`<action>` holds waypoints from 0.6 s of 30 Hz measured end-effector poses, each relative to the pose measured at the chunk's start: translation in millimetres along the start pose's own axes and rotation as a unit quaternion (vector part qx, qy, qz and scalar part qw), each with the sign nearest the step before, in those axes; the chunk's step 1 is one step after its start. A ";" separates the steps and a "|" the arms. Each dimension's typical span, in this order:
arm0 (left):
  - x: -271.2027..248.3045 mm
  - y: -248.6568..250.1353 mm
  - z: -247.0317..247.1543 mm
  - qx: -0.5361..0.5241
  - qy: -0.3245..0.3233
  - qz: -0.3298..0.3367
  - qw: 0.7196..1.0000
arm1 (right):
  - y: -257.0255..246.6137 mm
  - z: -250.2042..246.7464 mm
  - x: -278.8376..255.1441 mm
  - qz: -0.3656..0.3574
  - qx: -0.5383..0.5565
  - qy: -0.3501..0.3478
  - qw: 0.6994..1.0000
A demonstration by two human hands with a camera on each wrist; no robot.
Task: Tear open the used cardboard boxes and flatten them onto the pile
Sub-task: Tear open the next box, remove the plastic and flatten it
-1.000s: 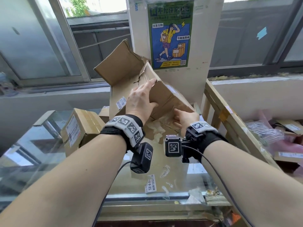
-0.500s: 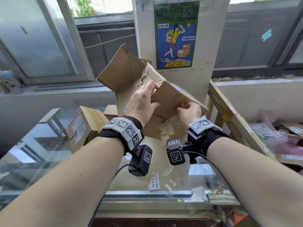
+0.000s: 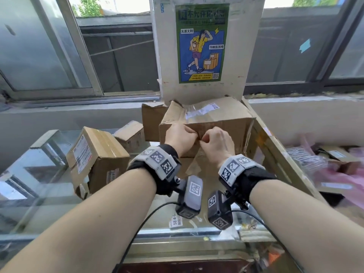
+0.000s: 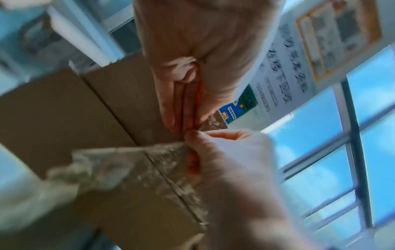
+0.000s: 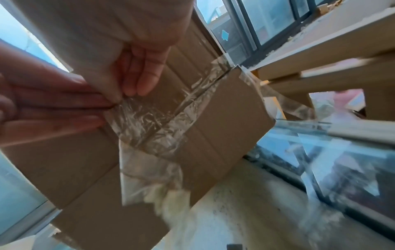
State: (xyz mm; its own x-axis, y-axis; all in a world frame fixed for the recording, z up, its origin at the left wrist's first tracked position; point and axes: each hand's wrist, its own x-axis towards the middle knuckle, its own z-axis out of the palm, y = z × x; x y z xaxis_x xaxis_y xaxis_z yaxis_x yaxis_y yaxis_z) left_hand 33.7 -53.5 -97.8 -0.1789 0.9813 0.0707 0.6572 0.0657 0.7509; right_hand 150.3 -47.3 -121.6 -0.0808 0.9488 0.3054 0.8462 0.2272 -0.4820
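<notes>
- Since a second ago the cardboard box has dropped from its raised, tilted pose and both my hands have met at its near face.
- It rests at the glass counter's far edge.
- My left hand grips the panel to steady it while my right hand pinches the clear tape, probably to peel it.
- Open room lies toward me; a wooden frame crowds the right, sealed boxes the left.
</notes>
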 end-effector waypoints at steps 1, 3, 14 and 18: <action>0.4 1.0 5.2 -0.046 -0.006 -0.033 0.998 | 4.3 -0.2 -1.3 -0.004 0.003 -0.008 1.000; 0.0 -0.5 15.4 -0.105 -0.015 -0.079 0.991 | 15.5 -1.1 -1.9 -0.037 0.005 -0.053 0.998; -5.5 -15.3 55.0 -0.156 0.044 -0.157 0.974 | 48.9 -16.3 4.8 -0.088 -0.216 0.002 0.972; -5.3 -17.0 57.7 -0.138 0.066 -0.179 0.972 | 57.1 3.2 -0.5 -0.098 -0.187 0.016 0.977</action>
State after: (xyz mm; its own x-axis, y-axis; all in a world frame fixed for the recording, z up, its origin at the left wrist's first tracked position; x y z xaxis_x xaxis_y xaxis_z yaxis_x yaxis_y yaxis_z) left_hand 65.8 -49.4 -148.9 -0.4643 0.8717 -0.1566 0.3179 0.3290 0.8892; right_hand 196.9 -34.0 -151.9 -0.2498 0.8861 0.3905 0.9498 0.3026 -0.0791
